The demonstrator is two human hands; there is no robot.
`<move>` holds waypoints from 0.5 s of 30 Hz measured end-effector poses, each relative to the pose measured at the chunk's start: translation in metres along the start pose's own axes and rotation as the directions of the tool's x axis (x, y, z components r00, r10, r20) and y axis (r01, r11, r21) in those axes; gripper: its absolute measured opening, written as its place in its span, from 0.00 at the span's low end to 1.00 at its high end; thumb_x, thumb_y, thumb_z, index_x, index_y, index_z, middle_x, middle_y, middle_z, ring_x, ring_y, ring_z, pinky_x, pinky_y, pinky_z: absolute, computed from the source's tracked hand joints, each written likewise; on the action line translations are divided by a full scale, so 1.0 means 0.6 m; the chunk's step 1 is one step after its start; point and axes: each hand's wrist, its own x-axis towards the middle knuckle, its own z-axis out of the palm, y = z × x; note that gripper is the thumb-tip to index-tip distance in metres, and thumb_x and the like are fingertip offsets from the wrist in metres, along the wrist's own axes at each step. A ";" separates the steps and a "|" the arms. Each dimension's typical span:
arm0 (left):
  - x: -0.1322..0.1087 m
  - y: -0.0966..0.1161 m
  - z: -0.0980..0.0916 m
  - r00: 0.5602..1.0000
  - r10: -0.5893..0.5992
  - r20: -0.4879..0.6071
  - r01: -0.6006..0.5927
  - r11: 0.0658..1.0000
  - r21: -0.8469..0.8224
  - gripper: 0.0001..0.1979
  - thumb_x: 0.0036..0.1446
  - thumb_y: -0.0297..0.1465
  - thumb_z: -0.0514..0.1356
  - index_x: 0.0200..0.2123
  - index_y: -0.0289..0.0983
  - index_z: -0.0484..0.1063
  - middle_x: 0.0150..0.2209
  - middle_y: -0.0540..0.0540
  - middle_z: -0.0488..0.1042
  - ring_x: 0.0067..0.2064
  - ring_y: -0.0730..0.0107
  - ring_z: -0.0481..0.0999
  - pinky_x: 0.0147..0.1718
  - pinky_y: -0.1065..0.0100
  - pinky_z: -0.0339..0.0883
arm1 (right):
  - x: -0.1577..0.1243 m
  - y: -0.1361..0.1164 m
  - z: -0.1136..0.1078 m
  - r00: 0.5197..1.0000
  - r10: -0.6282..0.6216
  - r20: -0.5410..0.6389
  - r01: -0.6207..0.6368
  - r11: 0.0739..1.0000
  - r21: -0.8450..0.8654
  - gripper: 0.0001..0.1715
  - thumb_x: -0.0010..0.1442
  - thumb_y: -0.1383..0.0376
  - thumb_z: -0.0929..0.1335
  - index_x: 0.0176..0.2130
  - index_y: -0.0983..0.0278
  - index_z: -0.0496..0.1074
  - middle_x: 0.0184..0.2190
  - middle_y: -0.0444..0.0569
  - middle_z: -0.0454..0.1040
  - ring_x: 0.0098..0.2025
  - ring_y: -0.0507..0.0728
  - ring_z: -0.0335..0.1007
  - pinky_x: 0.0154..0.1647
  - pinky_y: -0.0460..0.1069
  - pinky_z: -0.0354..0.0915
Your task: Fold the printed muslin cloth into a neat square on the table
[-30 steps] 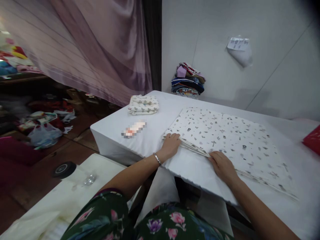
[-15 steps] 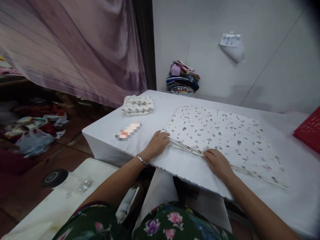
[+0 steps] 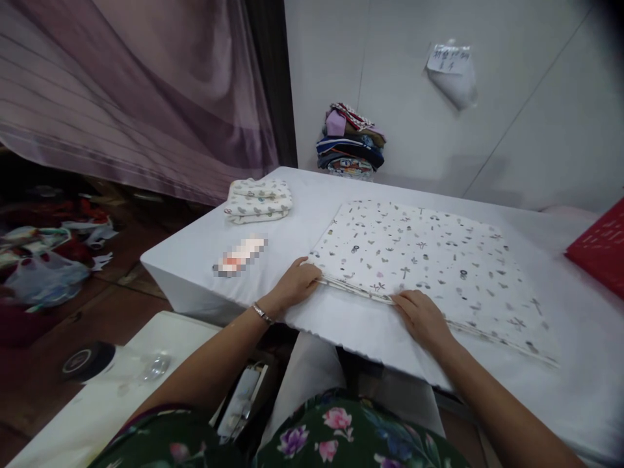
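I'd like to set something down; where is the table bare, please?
Bare tabletop shows between the folded bundle and patterned cloth, and between that cloth and the red item. Left hand and right hand crowd the cloth's near edge.

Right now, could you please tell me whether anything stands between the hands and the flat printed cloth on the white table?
Nothing visible does: the left hand touches the printed cloth at its near left corner, the right hand along its near edge. The folded bundle lies apart, farther back on the left.
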 end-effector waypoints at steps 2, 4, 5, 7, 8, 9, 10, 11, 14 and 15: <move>0.001 0.001 0.000 1.000 0.008 0.016 -0.009 1.000 0.026 0.08 0.60 0.27 0.49 0.34 0.38 0.67 0.34 0.50 0.73 0.38 0.71 0.71 0.59 0.54 0.48 | 0.001 -0.002 -0.001 1.000 0.005 0.020 -0.004 1.000 -0.015 0.16 0.66 0.66 0.58 0.44 0.65 0.72 0.39 0.55 0.72 0.40 0.59 0.65 0.40 0.53 0.62; 0.002 0.005 -0.001 1.000 0.018 0.022 -0.019 0.998 0.056 0.08 0.60 0.27 0.48 0.33 0.37 0.66 0.32 0.49 0.72 0.37 0.70 0.71 0.59 0.55 0.49 | 0.004 -0.006 -0.004 0.999 0.013 0.047 -0.011 0.999 -0.031 0.16 0.66 0.65 0.58 0.46 0.66 0.71 0.41 0.56 0.71 0.41 0.59 0.65 0.41 0.53 0.62; 0.003 0.006 -0.001 1.000 0.021 0.020 -0.022 0.997 0.068 0.08 0.60 0.26 0.48 0.33 0.37 0.66 0.32 0.49 0.72 0.36 0.70 0.71 0.59 0.55 0.50 | 0.006 -0.008 -0.005 0.998 0.018 0.056 -0.016 0.999 -0.040 0.16 0.66 0.65 0.59 0.47 0.67 0.70 0.42 0.56 0.71 0.42 0.60 0.65 0.41 0.53 0.62; 0.005 0.008 -0.001 1.000 0.030 -0.001 -0.030 0.997 0.074 0.08 0.59 0.26 0.48 0.33 0.37 0.66 0.33 0.48 0.73 0.38 0.69 0.72 0.58 0.55 0.52 | 0.012 -0.013 -0.007 0.997 0.027 0.067 -0.024 0.998 -0.057 0.16 0.66 0.65 0.59 0.49 0.67 0.69 0.42 0.56 0.71 0.42 0.60 0.64 0.41 0.53 0.61; 0.006 0.007 -0.001 0.999 0.037 -0.022 -0.035 0.997 0.067 0.08 0.59 0.26 0.49 0.34 0.37 0.67 0.35 0.48 0.74 0.39 0.69 0.72 0.57 0.55 0.53 | 0.016 -0.015 -0.008 0.997 0.028 0.067 -0.024 0.998 -0.064 0.17 0.66 0.65 0.59 0.50 0.67 0.69 0.42 0.56 0.71 0.42 0.60 0.64 0.41 0.53 0.61; 0.007 0.006 0.000 0.998 0.042 -0.052 -0.039 0.998 0.056 0.07 0.59 0.26 0.49 0.35 0.37 0.67 0.38 0.47 0.75 0.41 0.68 0.73 0.57 0.55 0.54 | 0.019 -0.017 -0.008 0.998 0.025 0.064 -0.020 0.997 -0.068 0.16 0.66 0.65 0.59 0.49 0.67 0.69 0.41 0.56 0.71 0.41 0.60 0.64 0.41 0.53 0.61; 0.008 0.004 0.000 0.995 0.047 -0.090 -0.043 0.998 0.044 0.07 0.58 0.26 0.50 0.36 0.37 0.67 0.40 0.46 0.75 0.43 0.68 0.73 0.56 0.55 0.55 | 0.021 -0.018 -0.007 0.998 0.017 0.062 -0.013 0.998 -0.069 0.16 0.66 0.66 0.59 0.49 0.67 0.69 0.40 0.56 0.72 0.41 0.59 0.64 0.40 0.53 0.61; 0.010 0.003 0.000 0.990 0.053 -0.133 -0.049 0.998 0.036 0.07 0.58 0.25 0.50 0.36 0.37 0.67 0.43 0.45 0.75 0.45 0.67 0.72 0.55 0.56 0.57 | 0.023 -0.018 -0.006 0.998 0.006 0.060 -0.002 0.998 -0.066 0.16 0.66 0.67 0.59 0.48 0.67 0.70 0.40 0.56 0.72 0.40 0.59 0.64 0.40 0.52 0.61; 0.012 -0.003 -0.001 0.965 0.095 -0.243 -0.085 0.995 0.052 0.07 0.55 0.23 0.52 0.34 0.37 0.68 0.46 0.43 0.75 0.48 0.65 0.72 0.50 0.59 0.62 | 0.023 -0.016 -0.002 0.998 -0.030 0.051 0.033 0.998 -0.049 0.14 0.65 0.70 0.59 0.44 0.66 0.71 0.37 0.53 0.72 0.38 0.57 0.64 0.38 0.51 0.60; 0.012 -0.004 -0.001 0.957 0.117 -0.266 -0.104 0.993 0.063 0.07 0.55 0.23 0.52 0.33 0.37 0.68 0.45 0.43 0.75 0.47 0.66 0.72 0.49 0.60 0.63 | 0.022 -0.014 0.000 0.998 -0.040 0.042 0.042 0.998 -0.044 0.14 0.64 0.70 0.59 0.43 0.66 0.71 0.36 0.53 0.71 0.37 0.57 0.64 0.37 0.50 0.60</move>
